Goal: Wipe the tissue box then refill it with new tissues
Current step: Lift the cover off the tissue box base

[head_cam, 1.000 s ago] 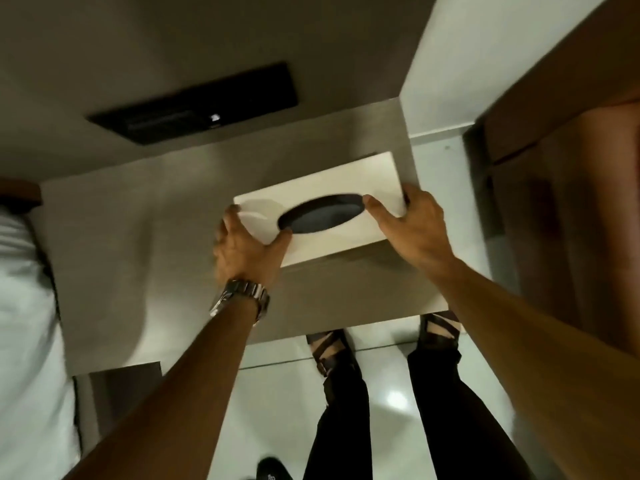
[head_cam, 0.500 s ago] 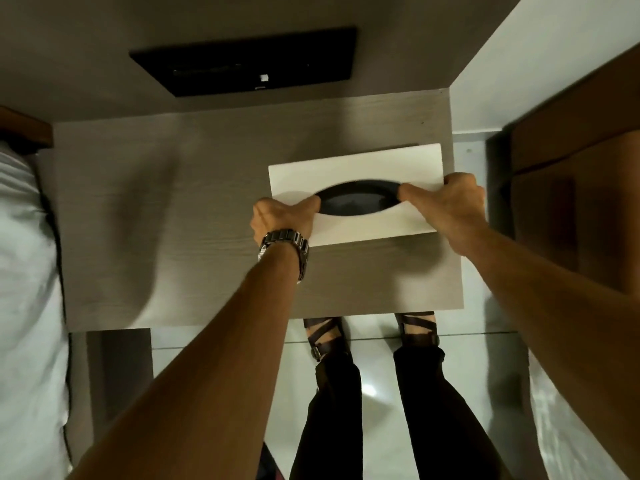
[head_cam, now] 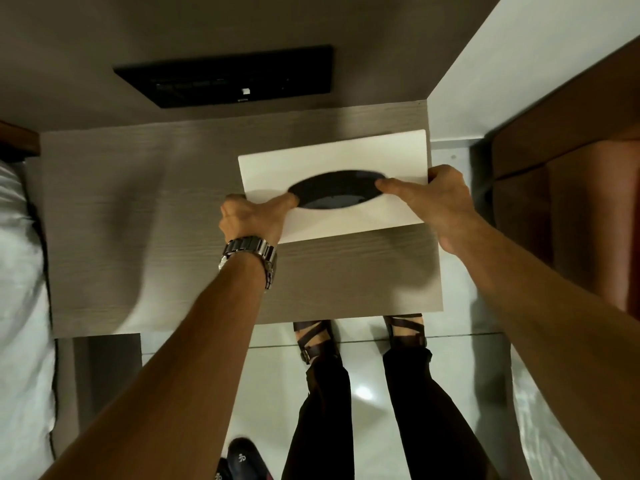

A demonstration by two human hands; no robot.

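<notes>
Grey wood-grain covers the desk, which sits between a white bed at nine o'clock and a brown panel at three o'clock; a black wall plate lies at twelve. On the desk's right half, toward one o'clock, rests the white tissue box, its dark oval opening showing no tissue. The left hand, with a metal watch on its wrist, grips the box's left end, thumb at the oval's edge. The right hand holds the right end, its fingers closed over the top by the opening. No cloth or fresh tissues are in view, so wiping and refilling both appear to lie ahead.
</notes>
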